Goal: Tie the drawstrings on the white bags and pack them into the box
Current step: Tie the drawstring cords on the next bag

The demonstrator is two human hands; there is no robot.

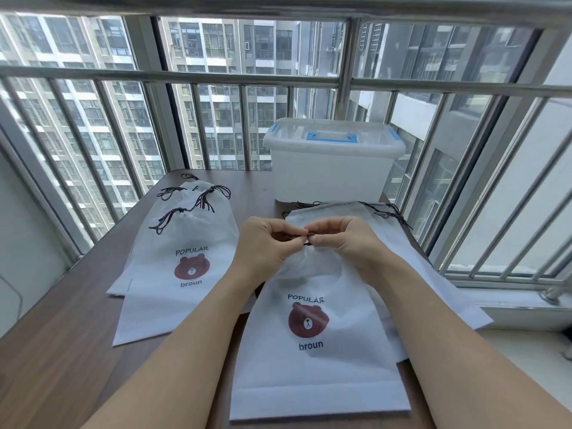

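White non-woven fabric lies under my hands: the bag I am working on (pixel 312 360) rests flat on the brown wooden tabletop (pixel 62 366), its printed brown bear and the words "POPULAR" and "broun" facing up, its gathered mouth pointing away from me. My left hand (pixel 266 243) and my right hand (pixel 343 239) meet just above that puckered mouth, fingers curled, each pinching the dark drawstring (pixel 306 234) between thumb and fingertips, so that the two hands almost touch over the cord. To my left lies a pile of bags with tied cords (pixel 176 274), overlapping one another, their black strings bunched in knots at the far ends and the top one showing the same bear print. To my right, partly under the bag I hold, a stack of flat bags (pixel 356 215) spreads toward the window, with loose dark strings trailing at its far right corner. Beyond my hands, at the far edge of the tabletop, stands the translucent plastic box (pixel 331 171), its lid on, with a blue handle on top and blue clasps at the sides. Behind it a metal window railing (pixel 216 77) runs across, and apartment towers show through the glass.
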